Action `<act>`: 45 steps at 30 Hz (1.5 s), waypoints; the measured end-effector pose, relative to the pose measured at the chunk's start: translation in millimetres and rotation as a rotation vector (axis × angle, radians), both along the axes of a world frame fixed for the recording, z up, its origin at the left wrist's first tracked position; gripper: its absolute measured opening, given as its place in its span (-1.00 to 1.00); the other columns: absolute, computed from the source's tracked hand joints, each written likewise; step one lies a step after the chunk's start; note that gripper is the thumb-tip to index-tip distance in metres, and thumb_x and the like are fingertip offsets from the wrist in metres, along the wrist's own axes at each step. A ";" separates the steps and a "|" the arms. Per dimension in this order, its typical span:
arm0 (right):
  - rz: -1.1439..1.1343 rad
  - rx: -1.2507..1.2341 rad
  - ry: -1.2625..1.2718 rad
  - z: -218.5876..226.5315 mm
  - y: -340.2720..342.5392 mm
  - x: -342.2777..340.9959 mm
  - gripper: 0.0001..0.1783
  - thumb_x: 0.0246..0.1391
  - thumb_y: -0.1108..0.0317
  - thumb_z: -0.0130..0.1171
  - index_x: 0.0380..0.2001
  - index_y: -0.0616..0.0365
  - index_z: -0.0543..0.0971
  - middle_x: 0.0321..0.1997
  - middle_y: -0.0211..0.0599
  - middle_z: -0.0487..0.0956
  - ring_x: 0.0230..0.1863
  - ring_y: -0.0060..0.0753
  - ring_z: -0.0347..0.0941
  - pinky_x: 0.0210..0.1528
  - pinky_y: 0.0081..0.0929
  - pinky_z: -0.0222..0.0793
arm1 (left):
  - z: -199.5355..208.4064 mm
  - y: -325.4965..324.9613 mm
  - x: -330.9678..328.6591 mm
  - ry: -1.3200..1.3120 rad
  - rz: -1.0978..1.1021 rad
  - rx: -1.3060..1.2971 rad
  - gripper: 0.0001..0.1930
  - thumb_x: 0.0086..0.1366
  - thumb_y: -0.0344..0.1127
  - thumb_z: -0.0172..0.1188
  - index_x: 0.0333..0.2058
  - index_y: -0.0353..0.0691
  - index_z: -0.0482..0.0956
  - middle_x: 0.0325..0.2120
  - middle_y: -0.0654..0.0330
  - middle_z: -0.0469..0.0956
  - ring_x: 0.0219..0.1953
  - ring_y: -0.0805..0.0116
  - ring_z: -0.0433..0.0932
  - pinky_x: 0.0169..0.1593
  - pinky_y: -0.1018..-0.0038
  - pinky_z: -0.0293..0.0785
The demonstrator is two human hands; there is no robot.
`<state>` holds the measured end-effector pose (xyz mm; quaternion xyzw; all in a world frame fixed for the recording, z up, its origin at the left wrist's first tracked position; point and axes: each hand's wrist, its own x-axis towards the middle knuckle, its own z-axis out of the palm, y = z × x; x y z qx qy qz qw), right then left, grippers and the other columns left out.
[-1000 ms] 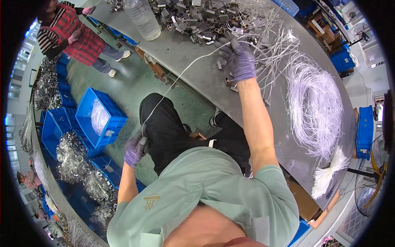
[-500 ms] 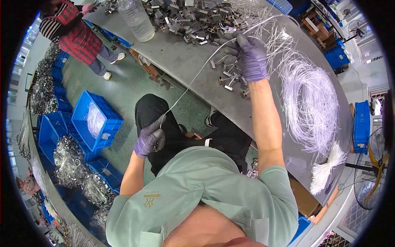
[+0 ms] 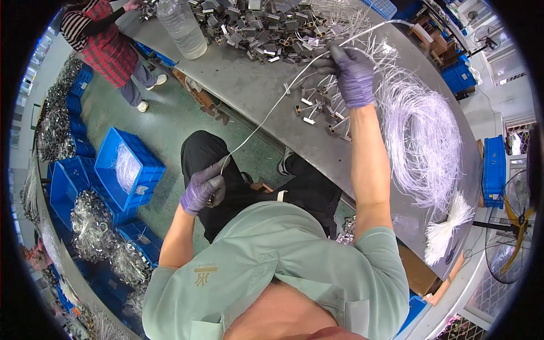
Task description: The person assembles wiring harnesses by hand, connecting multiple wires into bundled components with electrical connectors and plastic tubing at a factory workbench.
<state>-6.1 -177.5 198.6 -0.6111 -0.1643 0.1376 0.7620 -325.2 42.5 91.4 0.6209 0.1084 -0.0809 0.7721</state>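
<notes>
A thin white cable [image 3: 263, 120] stretches from my left hand [image 3: 203, 188] up over the table edge to my right hand [image 3: 354, 79]. Both hands wear purple gloves with grey fingertips. My left hand, low by my knee, is closed around one end. Over the table, my right hand pinches the cable between thumb and fingers, and its far part arcs beyond toward the upper right. Below the right hand lie several small grey connector pieces [image 3: 320, 107] with cables. Beside it on the right rests a large coil of clear-white cable [image 3: 422, 139].
A heap of grey connector parts [image 3: 255, 28] covers the far table [image 3: 249, 73], by a clear plastic bottle [image 3: 184, 34]. A tied white bundle [image 3: 447, 229] hangs over the right edge. Blue crates [image 3: 144, 170] stand at left. A person in a plaid apron [image 3: 113, 51] works far left.
My right hand has shifted slightly right, its fingers now more gathered on the cable. The left hand keeps its grip and is nearly still. The whole view has shifted a little.
</notes>
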 end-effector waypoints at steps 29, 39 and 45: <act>0.131 -0.327 -0.178 -57.1 14.0 -72.0 -0.66 0.06 0.20 0.16 -0.30 0.32 0.57 -0.43 -0.28 0.59 -0.44 -0.56 0.49 -0.39 -0.59 0.41 | -16.6 -28.9 40.4 -0.040 0.095 0.077 -0.51 0.28 -0.29 0.02 0.14 -0.36 0.21 -0.72 0.30 0.31 -0.74 0.54 0.26 -0.63 0.60 0.17; -0.011 -0.610 -0.662 -81.3 -3.9 -63.8 -0.72 0.12 0.24 0.09 -0.28 0.27 0.58 -0.40 -0.30 0.60 -0.38 -0.57 0.50 -0.36 -0.59 0.41 | -46.9 -64.1 77.1 0.072 0.020 0.149 -0.47 0.27 -0.31 -0.06 0.19 -0.32 0.12 -0.74 0.27 0.32 -0.74 0.49 0.29 -0.62 0.53 0.25; -0.064 -0.825 -0.855 -114.5 -6.5 -70.1 -0.76 0.08 0.29 0.08 -0.29 0.22 0.58 -0.36 -0.22 0.60 -0.33 -0.25 0.52 -0.24 -0.41 0.40 | -64.3 -70.1 77.1 0.106 0.059 0.196 -0.48 0.27 -0.34 -0.08 0.20 -0.26 0.12 -0.75 0.27 0.31 -0.74 0.49 0.29 -0.63 0.51 0.25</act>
